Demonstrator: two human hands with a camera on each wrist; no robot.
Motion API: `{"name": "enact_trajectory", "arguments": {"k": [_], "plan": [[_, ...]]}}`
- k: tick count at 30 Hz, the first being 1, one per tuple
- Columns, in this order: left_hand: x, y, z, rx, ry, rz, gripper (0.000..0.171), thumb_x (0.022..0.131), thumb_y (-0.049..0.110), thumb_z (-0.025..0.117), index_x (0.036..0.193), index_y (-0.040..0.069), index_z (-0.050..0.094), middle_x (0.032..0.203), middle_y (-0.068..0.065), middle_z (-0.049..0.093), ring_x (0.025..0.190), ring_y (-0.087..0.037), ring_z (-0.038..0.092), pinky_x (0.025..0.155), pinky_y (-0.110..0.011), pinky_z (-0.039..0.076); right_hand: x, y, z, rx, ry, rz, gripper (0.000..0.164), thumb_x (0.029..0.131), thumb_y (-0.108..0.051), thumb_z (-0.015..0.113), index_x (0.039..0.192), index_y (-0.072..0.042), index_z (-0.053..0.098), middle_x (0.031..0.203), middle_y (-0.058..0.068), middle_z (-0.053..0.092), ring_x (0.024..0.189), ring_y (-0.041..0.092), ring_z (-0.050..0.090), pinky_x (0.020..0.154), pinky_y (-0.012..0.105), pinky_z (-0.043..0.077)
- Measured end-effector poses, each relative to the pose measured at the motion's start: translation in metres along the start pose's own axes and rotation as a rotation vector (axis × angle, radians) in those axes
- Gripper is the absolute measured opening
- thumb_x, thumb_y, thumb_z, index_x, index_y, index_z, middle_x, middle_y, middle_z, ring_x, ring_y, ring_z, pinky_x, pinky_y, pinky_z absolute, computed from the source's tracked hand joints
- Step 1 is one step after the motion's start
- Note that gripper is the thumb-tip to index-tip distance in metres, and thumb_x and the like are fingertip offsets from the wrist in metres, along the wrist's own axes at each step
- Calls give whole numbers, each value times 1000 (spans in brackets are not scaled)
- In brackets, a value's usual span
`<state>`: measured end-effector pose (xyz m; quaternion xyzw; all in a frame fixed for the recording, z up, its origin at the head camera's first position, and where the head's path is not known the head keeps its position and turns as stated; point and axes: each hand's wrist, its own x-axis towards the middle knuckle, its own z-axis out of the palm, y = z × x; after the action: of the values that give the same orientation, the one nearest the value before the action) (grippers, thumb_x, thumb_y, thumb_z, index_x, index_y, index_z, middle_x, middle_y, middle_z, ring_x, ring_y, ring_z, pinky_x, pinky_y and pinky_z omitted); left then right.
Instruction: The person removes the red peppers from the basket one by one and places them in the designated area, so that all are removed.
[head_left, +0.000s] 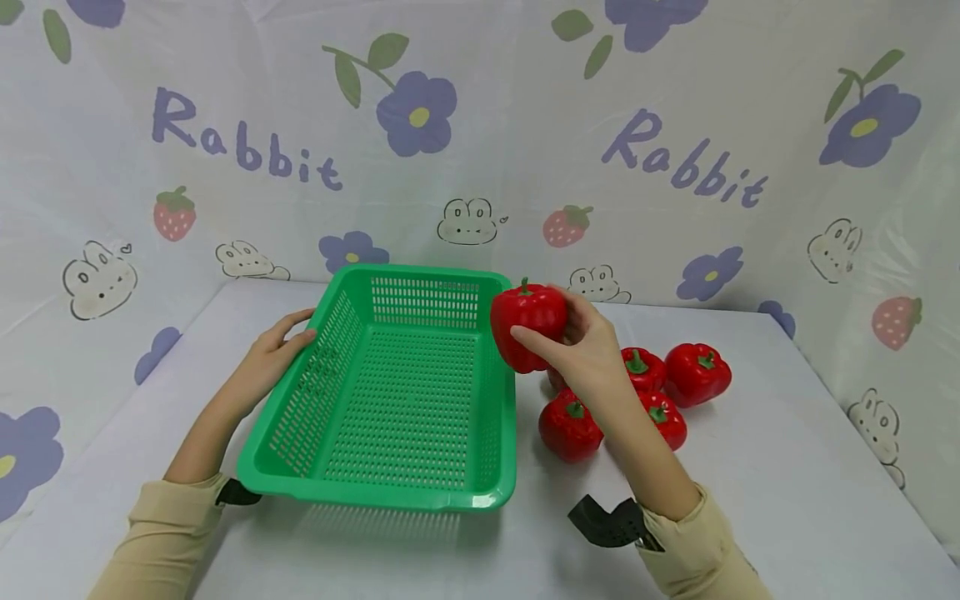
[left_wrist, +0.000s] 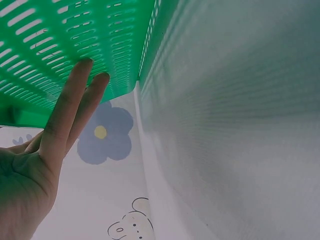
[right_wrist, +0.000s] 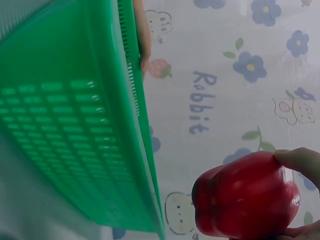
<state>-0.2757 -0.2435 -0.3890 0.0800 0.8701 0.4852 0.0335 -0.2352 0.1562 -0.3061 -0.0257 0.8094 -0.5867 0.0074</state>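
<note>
A red bell pepper [head_left: 529, 325] with a green stem is gripped by my right hand [head_left: 581, 337], thumb in front. It is held up at the right rim of a green plastic basket [head_left: 397, 408]; the right wrist view shows the pepper [right_wrist: 247, 195] apart from the wall. My left hand [head_left: 273, 354] is at the basket's left rim. In the left wrist view, two nearly straight fingers [left_wrist: 65, 112] touch the slotted outer wall. Several more red bell peppers [head_left: 697, 374] lie on the table right of the basket, some partly hidden behind my right hand and forearm.
The basket interior shows only its slotted floor and walls. A white cloth [head_left: 795, 467] covers the table, and a printed curtain [head_left: 517, 125] with flowers, rabbits and strawberries hangs behind and at the sides. Dark straps [head_left: 611, 521] sit at both wrists.
</note>
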Motion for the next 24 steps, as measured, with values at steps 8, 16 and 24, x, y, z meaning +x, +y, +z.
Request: {"name": "enact_trajectory", "arguments": {"k": [8, 16, 24], "plan": [[0, 0, 0, -7, -1, 4, 61, 105, 42, 38, 156, 12, 23, 102, -20, 67, 71, -9, 68, 66, -30, 57, -9, 9, -24, -8, 26, 34, 79, 88, -36, 73, 153, -18, 32, 148, 6, 49, 135, 26, 49, 106, 44, 46], [0, 1, -1, 15, 1, 0, 61, 105, 43, 38, 156, 14, 23, 105, -24, 67, 72, -9, 68, 67, -30, 56, -19, 24, -51, -55, 108, 116, 84, 87, -45, 71, 155, -20, 28, 151, 9, 45, 138, 29, 45, 108, 48, 43], [0, 1, -2, 24, 0, -7, 61, 105, 43, 37, 156, 14, 22, 109, -28, 65, 74, -8, 67, 69, -29, 56, -28, 39, -74, -50, 185, 150, 85, 87, -48, 69, 155, -18, 27, 152, 10, 43, 139, 31, 43, 108, 50, 42]]}}
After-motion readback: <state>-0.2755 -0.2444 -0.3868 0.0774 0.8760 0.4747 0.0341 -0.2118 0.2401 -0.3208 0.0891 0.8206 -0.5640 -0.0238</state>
